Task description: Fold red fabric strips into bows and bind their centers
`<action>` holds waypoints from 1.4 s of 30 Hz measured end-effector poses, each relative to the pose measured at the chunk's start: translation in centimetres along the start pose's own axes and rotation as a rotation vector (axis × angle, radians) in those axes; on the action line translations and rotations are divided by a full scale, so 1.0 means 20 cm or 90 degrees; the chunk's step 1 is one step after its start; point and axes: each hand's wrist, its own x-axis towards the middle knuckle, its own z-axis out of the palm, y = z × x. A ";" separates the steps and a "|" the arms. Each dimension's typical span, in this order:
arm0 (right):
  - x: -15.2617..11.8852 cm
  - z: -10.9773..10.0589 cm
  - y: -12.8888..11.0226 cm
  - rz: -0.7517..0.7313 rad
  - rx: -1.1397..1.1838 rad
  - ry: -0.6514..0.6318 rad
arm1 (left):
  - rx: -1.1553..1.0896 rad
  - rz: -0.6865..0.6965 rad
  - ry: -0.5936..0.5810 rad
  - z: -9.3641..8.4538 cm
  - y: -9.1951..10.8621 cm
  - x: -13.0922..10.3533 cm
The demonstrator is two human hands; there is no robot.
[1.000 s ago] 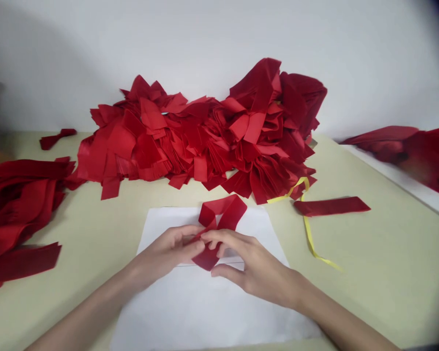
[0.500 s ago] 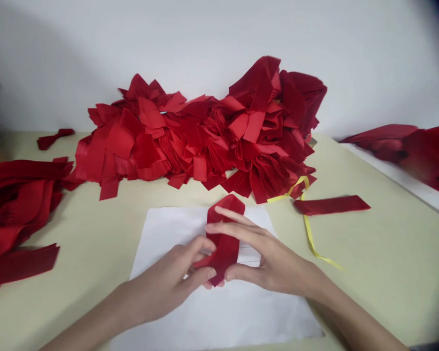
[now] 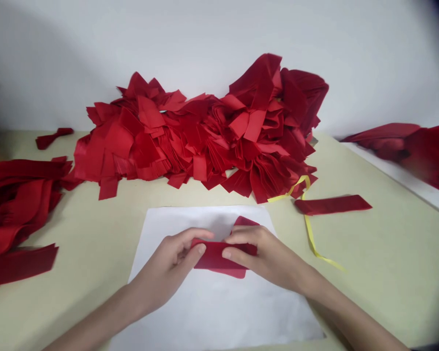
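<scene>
A red fabric strip (image 3: 219,256) is stretched crosswise between both hands, above a white sheet of paper (image 3: 212,317). My left hand (image 3: 177,258) pinches its left end, with the thumb on the near face and the fingers behind. On the right part, my right hand (image 3: 256,248) grips the strip between thumb and bent fingers. One flap of the red fabric sticks up behind the right fingers, and another edge shows below the strip. How the layers join inside the right hand is hidden.
A large heap of red ribbon pieces (image 3: 190,136) lies along the wall. More red strips (image 3: 18,204) lie at the left. At right are a folded red strip (image 3: 334,204), a yellow ribbon (image 3: 310,239) and further red fabric (image 3: 417,146) on a white board.
The red strip has turned from upright to crosswise. My right hand's fingers, spread along the strip before, are now bent and closed on it. The left hand still holds its end.
</scene>
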 end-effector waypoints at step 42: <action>-0.05 -0.33 0.26 0.194 0.308 0.230 | -0.224 -0.071 0.189 -0.13 -0.01 0.10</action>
